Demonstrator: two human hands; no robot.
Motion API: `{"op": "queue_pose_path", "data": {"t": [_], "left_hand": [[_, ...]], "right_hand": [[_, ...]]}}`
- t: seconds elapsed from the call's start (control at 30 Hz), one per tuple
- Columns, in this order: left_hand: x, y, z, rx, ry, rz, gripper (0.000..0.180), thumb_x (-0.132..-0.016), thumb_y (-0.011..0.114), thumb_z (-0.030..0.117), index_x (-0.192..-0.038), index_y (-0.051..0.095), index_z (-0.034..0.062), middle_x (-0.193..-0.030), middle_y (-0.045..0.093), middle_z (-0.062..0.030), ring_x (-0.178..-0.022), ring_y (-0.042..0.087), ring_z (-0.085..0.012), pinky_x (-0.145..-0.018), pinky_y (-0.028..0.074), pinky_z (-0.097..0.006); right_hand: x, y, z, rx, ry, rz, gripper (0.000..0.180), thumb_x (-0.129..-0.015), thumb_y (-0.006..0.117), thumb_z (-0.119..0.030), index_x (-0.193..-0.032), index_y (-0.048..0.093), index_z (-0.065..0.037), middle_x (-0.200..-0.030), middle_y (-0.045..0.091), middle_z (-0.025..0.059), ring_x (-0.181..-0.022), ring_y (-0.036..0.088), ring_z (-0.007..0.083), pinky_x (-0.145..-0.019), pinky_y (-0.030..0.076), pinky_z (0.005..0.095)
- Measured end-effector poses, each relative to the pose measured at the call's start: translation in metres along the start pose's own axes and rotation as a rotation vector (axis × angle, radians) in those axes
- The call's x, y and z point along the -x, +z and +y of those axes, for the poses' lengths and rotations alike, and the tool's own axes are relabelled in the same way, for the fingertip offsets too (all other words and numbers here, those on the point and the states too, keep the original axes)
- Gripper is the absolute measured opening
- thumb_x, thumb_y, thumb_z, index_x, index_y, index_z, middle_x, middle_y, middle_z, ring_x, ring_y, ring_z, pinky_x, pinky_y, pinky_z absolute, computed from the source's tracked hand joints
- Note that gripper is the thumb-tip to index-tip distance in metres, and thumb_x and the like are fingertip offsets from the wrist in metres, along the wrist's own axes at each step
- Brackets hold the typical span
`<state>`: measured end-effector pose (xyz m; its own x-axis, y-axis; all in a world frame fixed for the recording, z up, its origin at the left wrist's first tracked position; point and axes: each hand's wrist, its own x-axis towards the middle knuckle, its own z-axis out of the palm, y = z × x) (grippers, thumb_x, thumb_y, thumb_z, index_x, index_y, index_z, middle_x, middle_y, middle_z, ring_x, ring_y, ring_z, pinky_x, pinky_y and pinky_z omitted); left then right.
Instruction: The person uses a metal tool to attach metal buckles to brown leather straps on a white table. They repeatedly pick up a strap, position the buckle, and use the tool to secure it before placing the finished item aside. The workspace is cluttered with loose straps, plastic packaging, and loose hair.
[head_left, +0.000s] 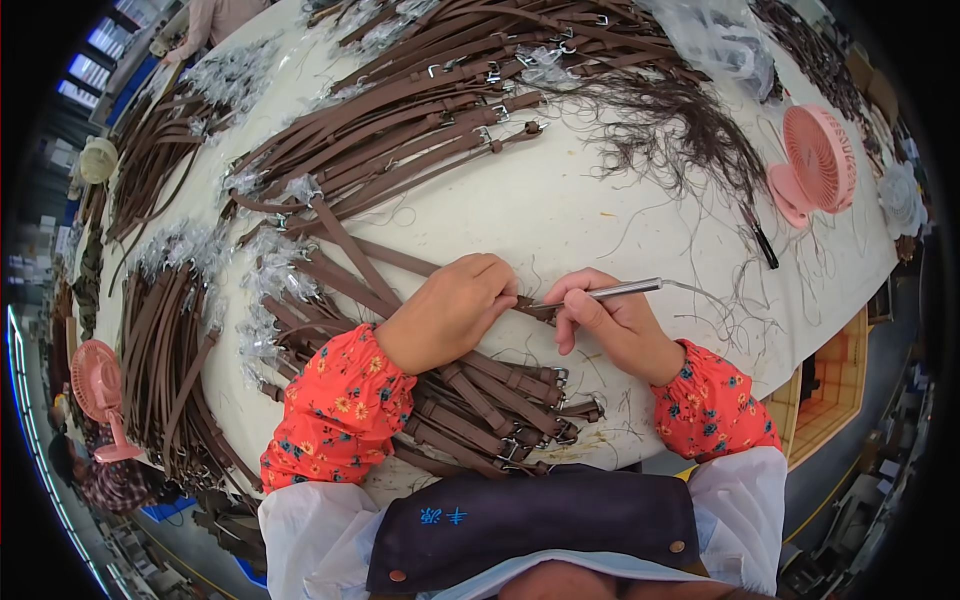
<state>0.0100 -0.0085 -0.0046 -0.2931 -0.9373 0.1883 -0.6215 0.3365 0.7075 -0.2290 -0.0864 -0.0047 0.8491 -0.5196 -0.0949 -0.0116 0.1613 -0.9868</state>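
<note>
Over a white tabletop (570, 180), brown straps (165, 340) are heaped; between the hands, one strap (537, 311) is pinched by the left hand (445, 315), a silver tool (625, 288) by the right hand (625, 330) — finished ones cannot be distinguished.

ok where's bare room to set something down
One fairly bare patch lies between the upper brown buckled straps, dark thread tangle and right hand; another separates the right floral sleeve from the right pink fan. Both hold stray threads. Straps and plastic wrap crowd the left.
</note>
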Motion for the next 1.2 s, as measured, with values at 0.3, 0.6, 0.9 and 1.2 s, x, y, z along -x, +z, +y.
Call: {"op": "queue_pose_path", "data": {"t": [0.3, 0.6, 0.9, 1.2], "left_hand": [[0.000, -0.002, 0.002, 0.005, -0.019, -0.009, 0.013, -0.088, 0.066, 0.005, -0.096, 0.056, -0.0002, -0.090, 0.059, -0.0170, -0.087, 0.059, -0.0388, -0.075, 0.048, -0.046], [0.001, -0.001, 0.001, 0.058, -0.078, 0.027, 0.011, -0.090, 0.063, 0.002, -0.098, 0.056, -0.0001, -0.095, 0.059, -0.0170, -0.087, 0.061, -0.0394, -0.074, 0.050, -0.046], [-0.001, 0.004, 0.007, 0.023, -0.054, 0.048, 0.016, -0.089, 0.063, -0.003, -0.104, 0.059, 0.0015, -0.112, 0.060, -0.0134, -0.087, 0.065, -0.0337, -0.076, 0.053, -0.037], [-0.001, 0.002, 0.005, 0.084, -0.093, 0.090, 0.010, -0.089, 0.064, -0.003, -0.098, 0.062, 0.0006, -0.092, 0.064, -0.0137, -0.079, 0.065, -0.0310, -0.072, 0.052, -0.035]], "right_hand": [[-0.001, 0.001, 0.000, 0.002, 0.024, -0.002, 0.027, -0.109, 0.047, -0.023, -0.117, 0.058, 0.000, -0.080, 0.063, 0.0027, -0.073, 0.062, 0.0094, -0.068, 0.050, 0.0245], [-0.001, 0.001, 0.000, 0.000, 0.017, -0.002, 0.028, -0.109, 0.046, -0.024, -0.117, 0.058, 0.000, -0.081, 0.063, 0.0033, -0.072, 0.062, 0.0100, -0.067, 0.050, 0.0247], [-0.001, 0.000, 0.002, 0.002, -0.029, 0.040, 0.027, -0.109, 0.046, -0.024, -0.116, 0.058, -0.001, -0.081, 0.063, 0.0039, -0.070, 0.062, 0.0101, -0.067, 0.050, 0.0248], [-0.002, 0.000, 0.002, 0.019, -0.032, 0.040, 0.026, -0.110, 0.046, -0.022, -0.116, 0.058, 0.000, -0.080, 0.063, 0.0036, -0.071, 0.062, 0.0098, -0.067, 0.050, 0.0249]]}}
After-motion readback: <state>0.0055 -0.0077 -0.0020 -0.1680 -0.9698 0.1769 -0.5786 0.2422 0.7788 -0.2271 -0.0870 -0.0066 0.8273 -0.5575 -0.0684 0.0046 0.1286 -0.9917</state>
